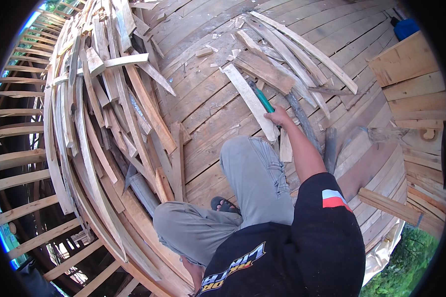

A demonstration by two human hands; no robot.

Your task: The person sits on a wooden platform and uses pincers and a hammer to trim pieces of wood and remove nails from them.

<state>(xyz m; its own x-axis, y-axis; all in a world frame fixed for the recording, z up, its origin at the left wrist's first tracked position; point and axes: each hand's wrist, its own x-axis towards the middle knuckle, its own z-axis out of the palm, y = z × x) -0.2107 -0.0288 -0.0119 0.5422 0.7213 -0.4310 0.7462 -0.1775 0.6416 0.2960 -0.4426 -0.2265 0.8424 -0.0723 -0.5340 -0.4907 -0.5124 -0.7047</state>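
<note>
While the right hand (278, 117) grips a green-handled tool (264, 100) beside a long, pale wooden board (249, 102) on the weathered plank floor (203, 119), the left hand is out of view and the board could skid into rough brown timber (265, 73) if the tool catches its edge.

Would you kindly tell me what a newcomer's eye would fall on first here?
Probably the big heap of long wooden strips filling the picture's left side. Next might be the green-handled tool right of centre, gripped in the person's right hand alongside a pale board.
</note>
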